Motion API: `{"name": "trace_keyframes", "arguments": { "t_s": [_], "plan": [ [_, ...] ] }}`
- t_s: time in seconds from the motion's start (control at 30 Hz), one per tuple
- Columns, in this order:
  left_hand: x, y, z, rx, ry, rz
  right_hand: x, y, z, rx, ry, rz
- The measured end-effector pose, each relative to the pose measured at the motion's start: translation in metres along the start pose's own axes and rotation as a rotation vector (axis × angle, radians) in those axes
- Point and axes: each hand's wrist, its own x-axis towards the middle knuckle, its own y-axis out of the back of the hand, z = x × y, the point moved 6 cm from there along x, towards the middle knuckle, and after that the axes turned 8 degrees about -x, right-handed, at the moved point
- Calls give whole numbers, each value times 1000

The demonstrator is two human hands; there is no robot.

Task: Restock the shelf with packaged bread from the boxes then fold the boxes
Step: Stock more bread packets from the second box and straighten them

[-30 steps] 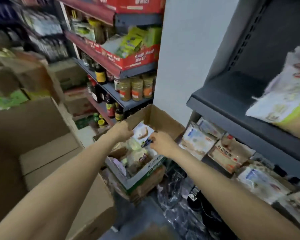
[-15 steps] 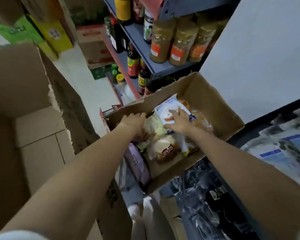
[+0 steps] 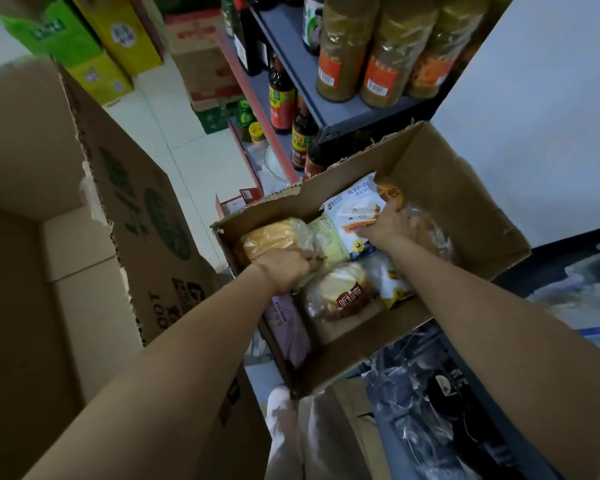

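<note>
Right now both your hands are down inside the open cardboard box, which sits in front of the grey shelf of jars and bottles. Your left hand has its fingers curled into the clear wrap of a yellow loaf at the box's left end. Your right hand pinches the lower edge of a white and blue bread packet near the box's far wall. A round bun in a brown-labelled bag lies between your wrists. Packets under your right hand are blurred and hard to make out.
</note>
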Motion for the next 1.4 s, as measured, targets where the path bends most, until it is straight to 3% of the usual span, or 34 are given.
{"name": "trace_keyframes", "arguments": {
  "t_s": [0.17,0.3,0.43,0.57,0.67,0.77,0.93,1.1,1.3,1.4],
  "plan": [
    [-1,2,-2,-57,36,45,-11,-2,4,104,3,-99],
    [-2,-23,-5,-2,118,-227,-34,-10,7,317,8,-177],
    [-3,-51,-9,161,107,-461,-52,1,10,486,33,-70],
    [5,-50,15,167,-43,-471,-59,4,14,590,46,-37],
    [7,-53,16,-54,148,-442,-63,5,23,704,31,-39],
    [6,-40,15,-147,144,-371,-68,15,30,742,55,17],
    [-12,27,7,-437,174,-119,-96,48,44,773,125,234],
    [-71,81,-1,-930,125,227,-140,88,55,719,185,415],
    [-151,107,31,-1584,-2,276,-228,126,64,675,248,543],
    [-192,130,62,-1842,-169,314,-281,132,60,733,238,456]
  ]
}}
